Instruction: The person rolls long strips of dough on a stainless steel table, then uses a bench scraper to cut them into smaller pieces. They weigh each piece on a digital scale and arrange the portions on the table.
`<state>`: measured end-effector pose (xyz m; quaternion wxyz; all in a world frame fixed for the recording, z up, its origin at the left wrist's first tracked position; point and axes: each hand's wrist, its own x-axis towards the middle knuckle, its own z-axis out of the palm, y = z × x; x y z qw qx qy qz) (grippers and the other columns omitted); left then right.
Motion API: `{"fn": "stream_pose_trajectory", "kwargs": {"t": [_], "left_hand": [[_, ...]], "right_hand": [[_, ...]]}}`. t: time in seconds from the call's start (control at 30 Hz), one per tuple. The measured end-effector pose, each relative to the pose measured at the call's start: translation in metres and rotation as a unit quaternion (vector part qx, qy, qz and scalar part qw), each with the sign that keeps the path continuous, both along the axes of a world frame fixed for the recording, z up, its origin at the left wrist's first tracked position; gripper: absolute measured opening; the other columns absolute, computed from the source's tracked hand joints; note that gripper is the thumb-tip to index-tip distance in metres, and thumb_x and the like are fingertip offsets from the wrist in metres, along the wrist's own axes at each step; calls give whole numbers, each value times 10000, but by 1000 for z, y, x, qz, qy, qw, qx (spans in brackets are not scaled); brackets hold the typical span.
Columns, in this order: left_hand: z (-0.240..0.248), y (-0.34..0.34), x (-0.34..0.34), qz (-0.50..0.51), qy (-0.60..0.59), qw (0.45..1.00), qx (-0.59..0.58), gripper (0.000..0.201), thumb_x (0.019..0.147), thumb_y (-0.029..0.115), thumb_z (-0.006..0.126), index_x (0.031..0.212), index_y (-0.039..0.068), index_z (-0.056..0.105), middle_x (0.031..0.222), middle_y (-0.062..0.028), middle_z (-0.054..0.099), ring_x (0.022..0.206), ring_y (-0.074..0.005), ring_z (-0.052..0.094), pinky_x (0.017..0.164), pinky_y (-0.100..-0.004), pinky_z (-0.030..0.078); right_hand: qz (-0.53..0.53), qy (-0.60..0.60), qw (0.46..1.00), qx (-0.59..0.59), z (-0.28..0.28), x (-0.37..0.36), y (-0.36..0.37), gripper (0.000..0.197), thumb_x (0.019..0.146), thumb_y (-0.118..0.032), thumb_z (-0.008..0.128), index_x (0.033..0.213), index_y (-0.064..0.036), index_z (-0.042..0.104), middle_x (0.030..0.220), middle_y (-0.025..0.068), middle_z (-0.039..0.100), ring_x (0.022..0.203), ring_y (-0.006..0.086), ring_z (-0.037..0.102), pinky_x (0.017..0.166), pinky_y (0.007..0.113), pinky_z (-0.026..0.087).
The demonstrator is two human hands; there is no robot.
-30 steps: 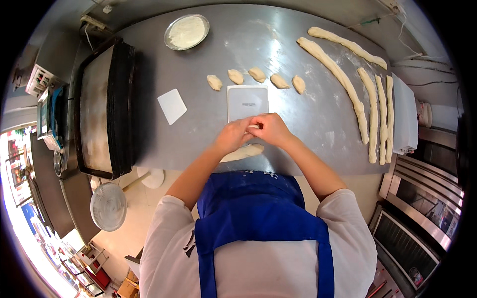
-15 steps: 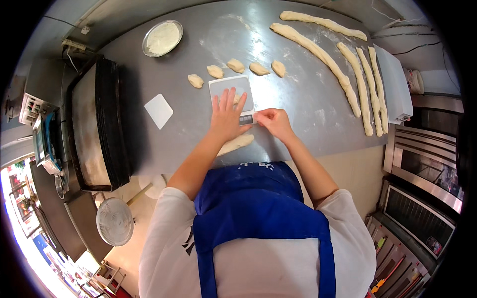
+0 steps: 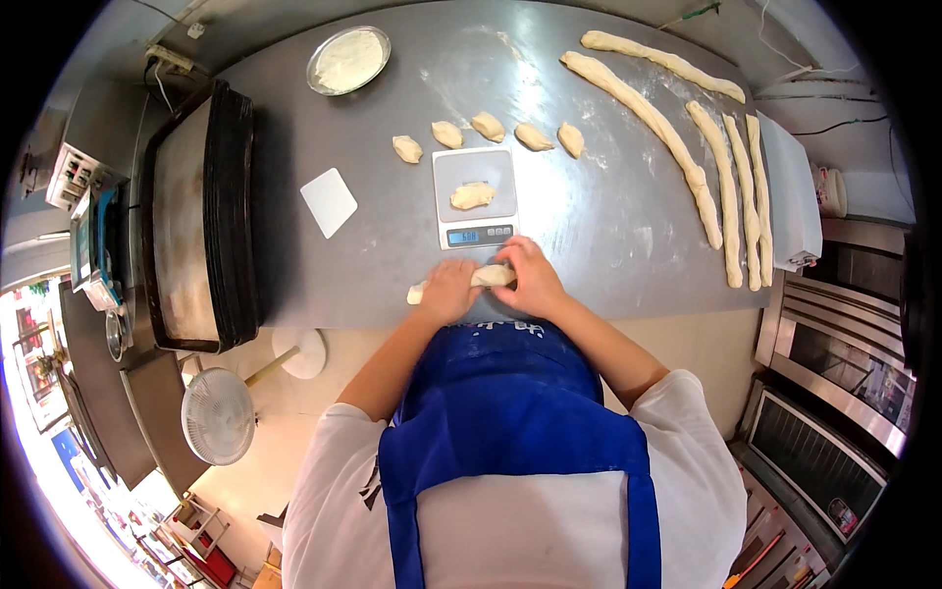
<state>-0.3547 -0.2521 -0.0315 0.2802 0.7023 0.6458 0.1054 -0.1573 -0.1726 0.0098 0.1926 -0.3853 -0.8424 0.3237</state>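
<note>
Digits lit up on the scale (image 3: pixel 442 182)'s blue display (image 3: pixel 464 237) mid-frame, white lettering (image 3: pixel 530 330) on the blue apron (image 3: pixel 510 422) just below, dark marks (image 3: pixel 370 483) on the white shirt (image 3: pixel 324 481), lower left, too warped to read.

- It was a bakery kitchen: a grey metal worktable (image 3: pixel 599 236) stretched beyond the left hand (image 3: pixel 449 292) and right hand (image 3: pixel 535 280).
- Long pale dough ropes (image 3: pixel 677 150) lay to their right.
- A round silvery bowl (image 3: pixel 313 79) of white flour (image 3: pixel 350 61) stood farther off.
- Dark rectangular baking trays (image 3: pixel 182 226) were stacked leftward.
</note>
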Motion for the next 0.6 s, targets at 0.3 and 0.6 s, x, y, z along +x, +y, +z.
{"fn": "stream_pose_trajectory", "kwargs": {"t": [0.3,0.6], "left_hand": [[44,21,-15,-52,-163,961,-218,447,798,313,722,1170,76,649,1132,-195,691,1101,-392,631,952,-455,494],[21,7,-10,-34,35,996,-81,510,704,284,791,1151,135,595,1042,-128,627,1060,-330,595,901,-476,482]], "right_hand": [[191,-188,963,-20,-11,-15,6,331,748,-224,761,1025,-87,644,913,125,682,902,334,666,834,467,501],[-9,-24,999,38,17,-37,85,126,857,-204,694,867,-79,706,862,106,684,840,300,670,722,414,543]]}}
